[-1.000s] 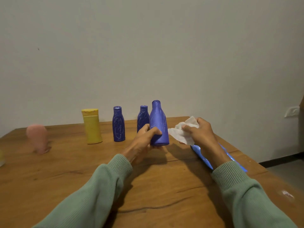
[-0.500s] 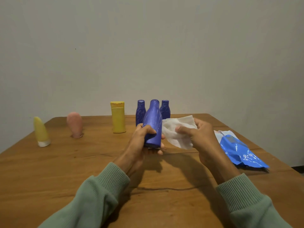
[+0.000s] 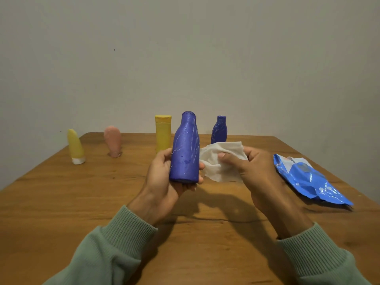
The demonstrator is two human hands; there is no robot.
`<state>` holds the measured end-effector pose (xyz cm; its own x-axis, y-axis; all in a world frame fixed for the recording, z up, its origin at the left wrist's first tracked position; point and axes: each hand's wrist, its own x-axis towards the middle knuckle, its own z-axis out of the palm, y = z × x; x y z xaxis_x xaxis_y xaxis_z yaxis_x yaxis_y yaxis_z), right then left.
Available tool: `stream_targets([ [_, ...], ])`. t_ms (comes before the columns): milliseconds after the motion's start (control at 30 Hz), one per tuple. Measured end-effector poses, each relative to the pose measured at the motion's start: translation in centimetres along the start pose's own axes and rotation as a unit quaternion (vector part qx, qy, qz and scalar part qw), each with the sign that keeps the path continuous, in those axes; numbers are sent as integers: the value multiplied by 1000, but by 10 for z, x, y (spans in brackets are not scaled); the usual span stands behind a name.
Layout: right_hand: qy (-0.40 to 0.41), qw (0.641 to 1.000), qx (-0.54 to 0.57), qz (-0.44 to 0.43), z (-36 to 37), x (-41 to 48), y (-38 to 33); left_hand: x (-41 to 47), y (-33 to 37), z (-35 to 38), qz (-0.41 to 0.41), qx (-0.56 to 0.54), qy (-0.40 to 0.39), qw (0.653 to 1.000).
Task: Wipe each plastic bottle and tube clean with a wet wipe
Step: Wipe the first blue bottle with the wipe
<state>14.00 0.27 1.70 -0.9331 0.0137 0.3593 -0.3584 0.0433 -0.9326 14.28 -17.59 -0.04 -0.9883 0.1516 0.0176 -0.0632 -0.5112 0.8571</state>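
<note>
- The left hand (image 3: 164,177) grips the blue bottle (image 3: 185,149) at the centre of the frame. The thumb is on the bottle's left side, and fingertips curl round its right side and base.
- The bottle is held roughly upright, above the table (image 3: 61,202), with its cap at the top.
- The right hand (image 3: 253,175) pinches the wipe (image 3: 220,161) between its thumb and curled fingers, just right of the bottle.
- The wipe's left edge reaches the bottle's right side. Whether it touches cannot be told.
- Pale streaks and small droplets show on the side of the bottle facing the camera, so the wiping looks unfinished.
- To do this step well, the right hand should likely spread the bunched wipe flat over its fingers and stroke from neck to base.
- The left hand should turn the bottle between strokes, so the areas under its fingers get cleaned too.
- A wet bottle may slip, so a firm hold low on the bottle seems wise.
- 4 more items stand along the far edge: a yellow tube (image 3: 75,147), a pink tube (image 3: 112,140), a yellow bottle (image 3: 163,132) and a second blue bottle (image 3: 219,130).
- The wipe pack (image 3: 308,179) lies at the right of the frame.
</note>
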Motion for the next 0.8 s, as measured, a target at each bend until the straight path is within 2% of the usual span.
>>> stream_targets([
  [167,-12,1000,7,-21,6,-9,-7,-11,5,-5,2,-5,-6,1000],
  [433,-54,998,20,-36,25,-25,-19,-18,12,-8,15,-23,35,999],
  [667,-114,987,-65,-87,39,-33,-19,-24,1,1,-2,-103,24,994],
  [800,-103,974,-132,-154,36,-35,-18,-27,-3,5,21,-118,16,993],
])
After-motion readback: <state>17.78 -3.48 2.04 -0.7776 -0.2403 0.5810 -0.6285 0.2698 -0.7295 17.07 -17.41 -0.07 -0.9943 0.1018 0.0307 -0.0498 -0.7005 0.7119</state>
